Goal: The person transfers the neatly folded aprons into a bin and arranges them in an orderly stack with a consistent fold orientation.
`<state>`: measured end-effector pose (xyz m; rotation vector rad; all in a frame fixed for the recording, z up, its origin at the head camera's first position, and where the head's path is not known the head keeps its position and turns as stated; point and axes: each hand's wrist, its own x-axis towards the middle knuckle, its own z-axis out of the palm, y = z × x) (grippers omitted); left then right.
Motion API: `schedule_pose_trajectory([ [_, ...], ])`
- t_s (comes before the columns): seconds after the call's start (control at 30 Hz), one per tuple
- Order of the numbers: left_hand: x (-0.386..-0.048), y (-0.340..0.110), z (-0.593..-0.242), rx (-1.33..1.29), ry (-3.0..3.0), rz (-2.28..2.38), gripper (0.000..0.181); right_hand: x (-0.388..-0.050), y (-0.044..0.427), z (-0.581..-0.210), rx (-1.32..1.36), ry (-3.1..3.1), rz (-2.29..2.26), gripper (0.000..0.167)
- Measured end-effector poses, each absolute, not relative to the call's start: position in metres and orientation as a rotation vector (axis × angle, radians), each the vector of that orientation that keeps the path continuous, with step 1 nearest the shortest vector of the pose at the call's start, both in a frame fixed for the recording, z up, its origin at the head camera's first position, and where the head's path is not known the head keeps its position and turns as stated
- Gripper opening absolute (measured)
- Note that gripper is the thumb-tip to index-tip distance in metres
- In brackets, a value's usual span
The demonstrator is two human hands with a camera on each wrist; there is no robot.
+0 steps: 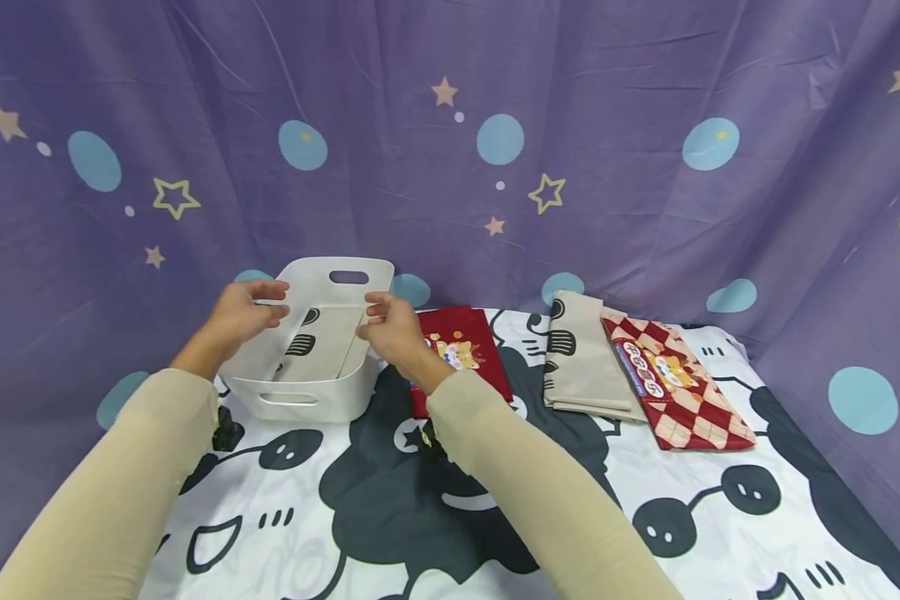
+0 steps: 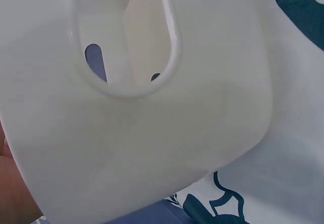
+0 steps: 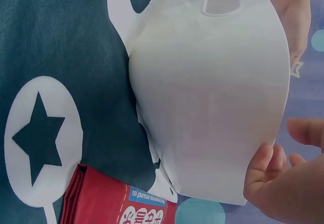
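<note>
A white plastic basket (image 1: 345,396) with oval handle holes stands at the left. Inside it lies a folded beige cloth (image 1: 326,333) with black printed marks. My left hand (image 1: 242,318) is at the basket's left rim, fingers loosely bent and thumb apart from them. My right hand (image 1: 399,335) is at the opposite rim; in the right wrist view its lower fingers (image 3: 266,166) overlap the basket's outer wall, and the thumb side stands off. I cannot tell whether they touch it. In the left wrist view the basket's end wall (image 2: 152,143) hides most of the left hand.
Just right of the basket lies a red folded packet (image 1: 480,350) with a cartoon print, partly behind the right arm. Farther right are another folded beige cloth (image 1: 585,358) and a red checked packet (image 1: 682,383) overlapping its edge. A purple curtain (image 1: 420,83) hangs behind.
</note>
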<state>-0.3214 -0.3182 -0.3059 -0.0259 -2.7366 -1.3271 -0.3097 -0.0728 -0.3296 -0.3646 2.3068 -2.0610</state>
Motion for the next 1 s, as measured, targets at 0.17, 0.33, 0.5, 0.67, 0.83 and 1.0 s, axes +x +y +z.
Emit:
schedule_pose_trajectory([
  [0.17, -0.322, -0.316, -0.306, -0.045, -2.737, -1.322, 0.052, -0.311, -0.068, -0.328, -0.432, 2.346, -2.036, 0.049],
  [0.33, -0.321, -0.313, -0.306, -0.066, -2.728, -1.318, 0.051, -0.313, -0.063, -0.327, -0.465, 2.363, -2.045, 0.047],
  [0.5, -0.319, -0.308, -0.305, -0.074, -2.726, -1.329, 0.05, -0.314, -0.057, -0.326, -0.486, 2.388, -2.06, 0.046],
  [0.67, -0.318, -0.3, -0.305, -0.093, -2.732, -1.326, 0.048, -0.316, -0.05, -0.324, -0.525, 2.402, -2.091, 0.046],
  [0.83, -0.317, -0.293, -0.305, -0.106, -2.728, -1.325, 0.048, -0.318, -0.04, -0.324, -0.543, 2.366, -2.13, 0.046],
  [1.0, -0.316, -0.284, -0.305, -0.143, -2.712, -1.332, 0.046, -0.319, -0.03, -0.324, -0.535, 2.374, -2.119, 0.046],
])
